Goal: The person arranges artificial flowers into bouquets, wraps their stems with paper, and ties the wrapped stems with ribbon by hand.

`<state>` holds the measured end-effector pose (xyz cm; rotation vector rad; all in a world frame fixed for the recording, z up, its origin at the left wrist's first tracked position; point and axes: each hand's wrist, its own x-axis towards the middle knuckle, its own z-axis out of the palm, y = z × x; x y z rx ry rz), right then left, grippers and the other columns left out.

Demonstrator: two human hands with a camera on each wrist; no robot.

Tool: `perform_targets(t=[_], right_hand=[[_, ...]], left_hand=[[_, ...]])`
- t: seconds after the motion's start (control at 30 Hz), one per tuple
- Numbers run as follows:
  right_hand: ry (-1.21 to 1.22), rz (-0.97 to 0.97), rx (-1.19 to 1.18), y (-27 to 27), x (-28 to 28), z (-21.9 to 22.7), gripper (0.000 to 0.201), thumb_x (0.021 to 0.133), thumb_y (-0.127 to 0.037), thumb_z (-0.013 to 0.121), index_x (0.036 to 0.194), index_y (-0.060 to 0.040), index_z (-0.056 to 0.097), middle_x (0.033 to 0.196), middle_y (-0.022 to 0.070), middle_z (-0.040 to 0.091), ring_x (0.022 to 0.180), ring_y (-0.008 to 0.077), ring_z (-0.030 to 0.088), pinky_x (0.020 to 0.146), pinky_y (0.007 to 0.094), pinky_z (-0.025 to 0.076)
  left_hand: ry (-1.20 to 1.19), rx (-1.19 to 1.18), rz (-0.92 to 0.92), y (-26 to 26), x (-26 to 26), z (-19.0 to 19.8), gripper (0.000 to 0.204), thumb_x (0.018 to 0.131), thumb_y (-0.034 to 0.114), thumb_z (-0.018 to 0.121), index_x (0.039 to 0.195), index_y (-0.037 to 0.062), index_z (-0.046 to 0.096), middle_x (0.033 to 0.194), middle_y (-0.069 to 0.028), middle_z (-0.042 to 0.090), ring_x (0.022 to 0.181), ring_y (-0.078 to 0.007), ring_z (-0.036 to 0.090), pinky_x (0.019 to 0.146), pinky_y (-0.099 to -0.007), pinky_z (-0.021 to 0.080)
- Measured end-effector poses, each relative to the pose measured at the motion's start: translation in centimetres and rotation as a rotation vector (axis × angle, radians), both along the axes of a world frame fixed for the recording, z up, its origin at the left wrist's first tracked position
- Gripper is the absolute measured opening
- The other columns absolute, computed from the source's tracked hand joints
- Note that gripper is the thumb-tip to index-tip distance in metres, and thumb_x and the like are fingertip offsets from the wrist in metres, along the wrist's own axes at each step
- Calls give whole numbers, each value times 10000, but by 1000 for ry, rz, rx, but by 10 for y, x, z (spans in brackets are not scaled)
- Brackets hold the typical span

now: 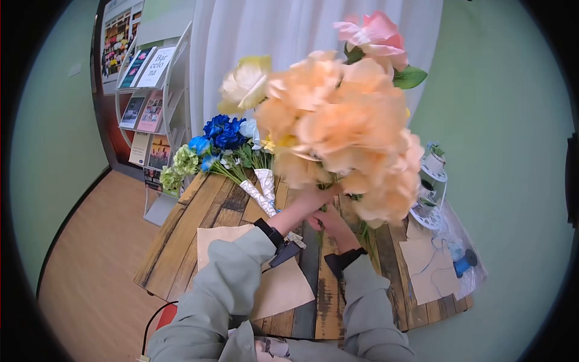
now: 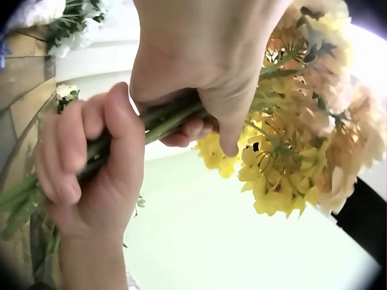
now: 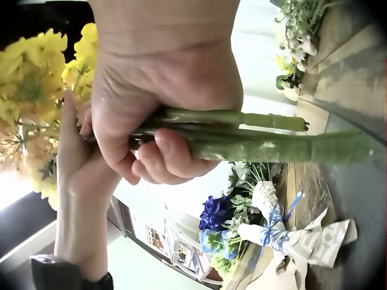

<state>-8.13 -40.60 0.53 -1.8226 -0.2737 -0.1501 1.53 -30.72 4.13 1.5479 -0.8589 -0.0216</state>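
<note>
A large bouquet of peach flowers (image 1: 356, 133) rises over the table, with a pink flower (image 1: 377, 42) at its top and a cream one (image 1: 244, 84) at the left. Yellow blossoms (image 2: 272, 175) show under the peach heads in the left wrist view. My left hand (image 1: 316, 198) grips the green stems just below the blooms. Lower down, my right hand (image 3: 169, 103) has its fingers curled around the same bundle. Bare cut stem ends (image 3: 278, 148) stick out past it in the right wrist view.
Bouquets with blue flowers (image 1: 223, 133) and white patterned wraps (image 1: 256, 196) lie at the table's back left. Brown paper (image 1: 283, 289) lies in front. A blue ribbon spool (image 1: 464, 263) and a white plant stand (image 1: 427, 217) are at right; a magazine rack (image 1: 175, 114) stands beyond.
</note>
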Motion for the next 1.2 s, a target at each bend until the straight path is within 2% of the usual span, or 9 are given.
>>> perform_targets(t=[0.13, 0.2, 0.3, 0.33, 0.37, 0.7, 0.9, 1.13, 1.2], right_hand=[[-388, -318, -701, -37, -31, -46, 222, 814, 17, 423, 1004, -69, 500, 880, 69, 480, 801, 174, 471, 688, 236, 420], [-73, -401, -1260, 7, -47, 30, 337, 776, -42, 568, 1109, -67, 527, 948, 177, 548, 855, 327, 537, 722, 373, 446], [-105, -383, -1172, -8, -91, -15, 314, 778, -54, 575, 1088, -65, 527, 926, 164, 547, 834, 312, 537, 707, 364, 444], [-121, -375, -1132, 15, -27, 26, 303, 779, -60, 579, 1078, -64, 527, 915, 158, 546, 824, 305, 537, 699, 360, 443], [-135, -367, -1094, -1, -60, 0, 292, 780, -66, 583, 1067, -63, 527, 904, 151, 545, 814, 298, 537, 691, 356, 442], [-244, -409, -685, 13, 3, 11, 208, 791, -126, 619, 962, -51, 527, 794, 88, 539, 712, 224, 537, 613, 313, 431], [-314, -402, -437, 19, 33, 7, 193, 797, -162, 640, 899, -44, 527, 728, 50, 535, 651, 181, 537, 566, 287, 425], [-376, -360, -152, 52, 59, 1, 218, 805, -203, 665, 826, -36, 527, 651, 6, 530, 579, 129, 537, 511, 257, 418], [-170, -268, -324, 28, 56, 2, 250, 804, -210, 669, 900, -14, 546, 747, 32, 584, 694, 153, 583, 638, 280, 467]], left_hand=[[-18, -25, -59, 43, 7, -29, 290, 833, 320, 613, 863, 32, 608, 590, -43, 549, 509, -125, 527, 481, -270, 407], [-17, -51, -72, 31, 10, -12, 289, 837, 320, 610, 875, 34, 603, 592, -40, 547, 504, -121, 519, 477, -266, 401], [-1, -82, -78, 73, 20, -37, 288, 842, 320, 605, 893, 37, 596, 595, -37, 544, 496, -116, 507, 470, -260, 392], [5, -95, -77, 69, 20, -32, 287, 844, 320, 604, 899, 38, 593, 597, -35, 543, 494, -114, 503, 468, -258, 389], [11, -111, -78, 60, 18, -27, 287, 846, 320, 602, 905, 39, 591, 598, -34, 542, 491, -112, 499, 466, -256, 386], [45, -231, -190, 71, 34, -26, 289, 864, 320, 587, 965, 50, 566, 609, -22, 532, 466, -93, 458, 445, -236, 355], [65, -307, -225, 25, 30, -6, 293, 875, 321, 579, 1000, 57, 551, 615, -15, 525, 450, -82, 433, 433, -224, 336], [91, -409, -237, 93, 48, -35, 301, 887, 321, 568, 1042, 65, 534, 623, -6, 518, 433, -69, 405, 418, -210, 315], [92, -436, -236, 36, 66, 12, 304, 891, 321, 565, 1054, 67, 529, 625, -4, 516, 427, -65, 397, 414, -206, 309]])
